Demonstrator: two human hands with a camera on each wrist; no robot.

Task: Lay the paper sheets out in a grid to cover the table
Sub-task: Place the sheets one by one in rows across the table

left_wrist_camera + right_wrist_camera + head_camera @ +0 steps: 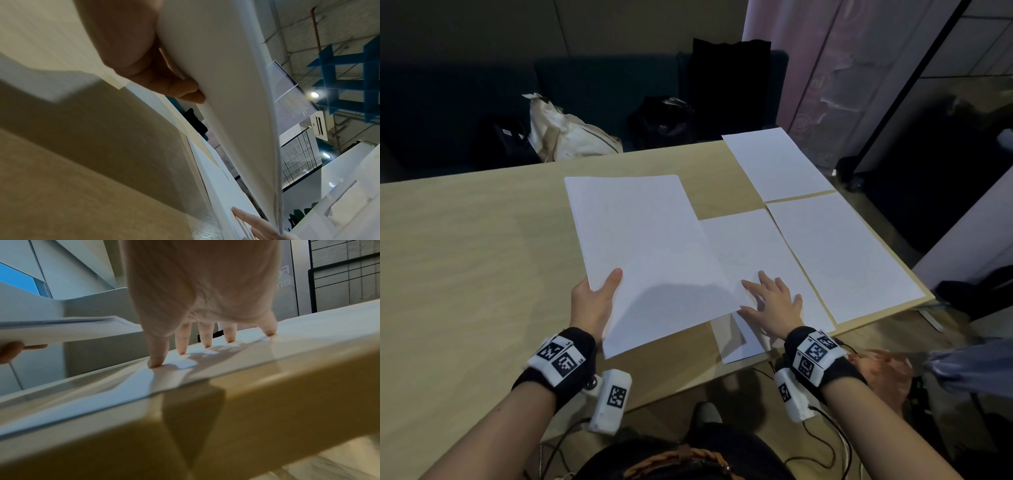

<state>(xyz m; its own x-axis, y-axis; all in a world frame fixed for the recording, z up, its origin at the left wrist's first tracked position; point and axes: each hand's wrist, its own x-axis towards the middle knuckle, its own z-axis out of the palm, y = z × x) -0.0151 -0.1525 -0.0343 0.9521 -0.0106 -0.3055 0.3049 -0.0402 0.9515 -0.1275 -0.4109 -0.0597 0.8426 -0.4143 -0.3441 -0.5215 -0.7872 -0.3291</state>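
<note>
My left hand (599,294) grips a stack of white paper sheets (647,253) by its near left edge, thumb on top, and holds it lifted above the wooden table (465,257). In the left wrist view the stack (226,81) rises past my curled fingers (185,92). My right hand (774,301) lies spread with straight fingertips (158,363) pressing a single sheet (756,253) flat on the table; that sheet overhangs the near edge. Two more sheets lie flat at the right: one far (777,164), one near (846,253).
Bags (571,133) and dark items sit on a bench beyond the table's far edge. The left half of the table shows bare wood. Cables hang below the near edge (825,445). A partition (962,240) stands to the right.
</note>
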